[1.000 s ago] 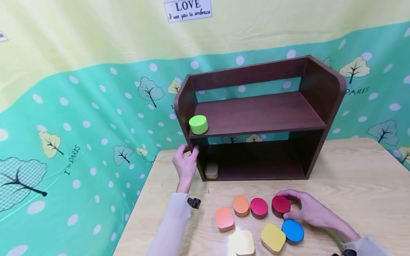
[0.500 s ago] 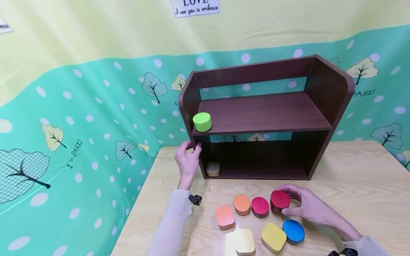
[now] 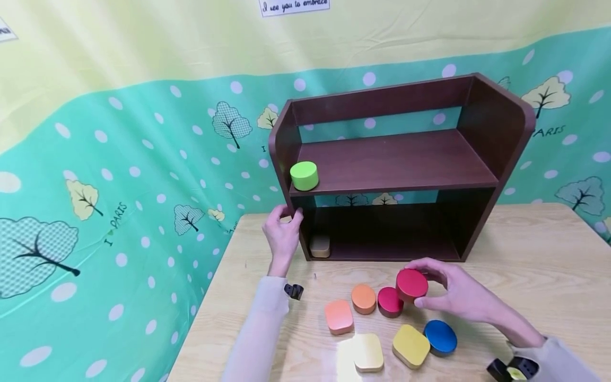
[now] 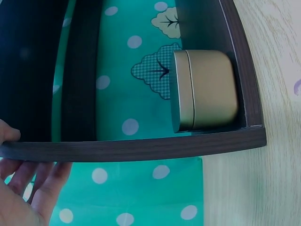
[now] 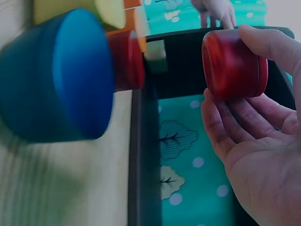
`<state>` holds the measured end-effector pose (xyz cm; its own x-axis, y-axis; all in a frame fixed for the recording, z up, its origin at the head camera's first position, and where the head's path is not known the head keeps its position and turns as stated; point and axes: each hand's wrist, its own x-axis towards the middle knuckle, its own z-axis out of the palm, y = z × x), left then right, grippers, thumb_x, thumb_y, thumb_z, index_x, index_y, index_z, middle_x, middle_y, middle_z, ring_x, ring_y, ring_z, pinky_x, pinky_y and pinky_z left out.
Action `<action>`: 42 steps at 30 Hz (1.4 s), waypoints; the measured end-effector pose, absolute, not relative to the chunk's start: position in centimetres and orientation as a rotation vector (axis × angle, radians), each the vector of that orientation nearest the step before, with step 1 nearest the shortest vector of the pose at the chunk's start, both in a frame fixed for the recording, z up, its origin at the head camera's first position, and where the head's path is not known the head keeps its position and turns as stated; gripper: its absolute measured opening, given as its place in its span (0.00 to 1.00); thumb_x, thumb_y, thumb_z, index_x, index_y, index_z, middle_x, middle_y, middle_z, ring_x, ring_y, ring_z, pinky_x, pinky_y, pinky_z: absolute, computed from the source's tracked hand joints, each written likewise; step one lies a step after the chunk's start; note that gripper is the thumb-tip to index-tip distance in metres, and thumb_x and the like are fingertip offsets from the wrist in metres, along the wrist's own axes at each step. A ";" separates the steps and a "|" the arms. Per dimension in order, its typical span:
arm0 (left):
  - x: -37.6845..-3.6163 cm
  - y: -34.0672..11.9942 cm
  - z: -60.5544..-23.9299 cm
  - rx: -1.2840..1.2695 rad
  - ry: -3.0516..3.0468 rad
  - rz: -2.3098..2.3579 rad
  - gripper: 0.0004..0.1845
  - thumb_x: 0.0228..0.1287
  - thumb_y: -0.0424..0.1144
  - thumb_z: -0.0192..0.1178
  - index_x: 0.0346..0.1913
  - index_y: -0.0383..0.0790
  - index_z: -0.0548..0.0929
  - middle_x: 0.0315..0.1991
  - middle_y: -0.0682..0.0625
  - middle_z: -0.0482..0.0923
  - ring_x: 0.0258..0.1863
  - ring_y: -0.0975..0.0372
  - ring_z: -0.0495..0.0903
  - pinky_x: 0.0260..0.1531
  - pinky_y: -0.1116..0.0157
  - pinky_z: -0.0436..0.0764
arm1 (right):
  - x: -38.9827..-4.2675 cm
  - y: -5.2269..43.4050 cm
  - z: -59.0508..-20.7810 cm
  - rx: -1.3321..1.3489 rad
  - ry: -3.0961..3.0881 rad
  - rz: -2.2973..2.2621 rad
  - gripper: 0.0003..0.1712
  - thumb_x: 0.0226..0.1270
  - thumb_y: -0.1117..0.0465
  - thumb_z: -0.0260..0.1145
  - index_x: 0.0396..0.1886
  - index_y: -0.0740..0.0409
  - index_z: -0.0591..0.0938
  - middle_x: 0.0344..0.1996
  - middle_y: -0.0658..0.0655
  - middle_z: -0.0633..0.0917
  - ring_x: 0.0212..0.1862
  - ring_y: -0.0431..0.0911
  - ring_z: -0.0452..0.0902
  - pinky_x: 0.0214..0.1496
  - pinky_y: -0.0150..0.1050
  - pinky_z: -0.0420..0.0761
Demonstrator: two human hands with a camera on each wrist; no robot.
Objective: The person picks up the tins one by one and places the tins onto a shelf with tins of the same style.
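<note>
Head view: the right hand (image 3: 460, 296) pinches a red tin (image 3: 412, 284) by its curved side, likely for an even grip. The tin seems off the table (image 3: 549, 254), the shelf (image 3: 401, 162) at its twelve o'clock, a blue tin (image 3: 440, 337) at five. The left hand (image 3: 281, 236) pinches the shelf's nine-o'clock panel (image 3: 288, 130), apparently bracing it.

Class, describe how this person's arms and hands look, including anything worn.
The left hand and right hand are bare, without gloves. The left sleeve and right sleeve are pale and plain. The left wrist device and right wrist device are black, the latter with a yellowish spot.
</note>
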<state>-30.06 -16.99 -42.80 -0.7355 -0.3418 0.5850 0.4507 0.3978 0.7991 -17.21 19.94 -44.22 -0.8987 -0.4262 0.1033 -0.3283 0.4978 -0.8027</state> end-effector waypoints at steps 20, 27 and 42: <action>-29.9 -17.2 -42.9 -0.112 -1.952 -1.376 0.06 0.63 0.32 0.73 0.38 0.31 0.91 0.37 0.35 0.92 0.41 0.42 0.89 0.51 0.41 0.83 | -17.0 16.7 -39.2 -0.913 2.645 -1.437 0.37 0.57 0.59 0.86 0.67 0.46 0.83 0.56 0.46 0.89 0.57 0.33 0.83 0.60 0.31 0.85; -30.0 -17.2 -42.9 -0.117 -1.949 -1.392 0.06 0.64 0.33 0.72 0.40 0.32 0.91 0.38 0.36 0.92 0.41 0.43 0.89 0.52 0.41 0.83 | -18.3 15.6 -37.1 -0.939 2.637 -1.438 0.35 0.61 0.59 0.84 0.68 0.53 0.83 0.57 0.52 0.90 0.56 0.38 0.85 0.59 0.30 0.85; -30.1 -17.4 -42.9 -0.133 -1.959 -1.381 0.08 0.64 0.33 0.72 0.41 0.30 0.91 0.40 0.35 0.92 0.40 0.41 0.89 0.50 0.42 0.84 | -20.0 13.6 -34.6 -0.897 2.659 -1.403 0.35 0.63 0.56 0.83 0.69 0.53 0.82 0.58 0.52 0.89 0.59 0.48 0.85 0.62 0.28 0.84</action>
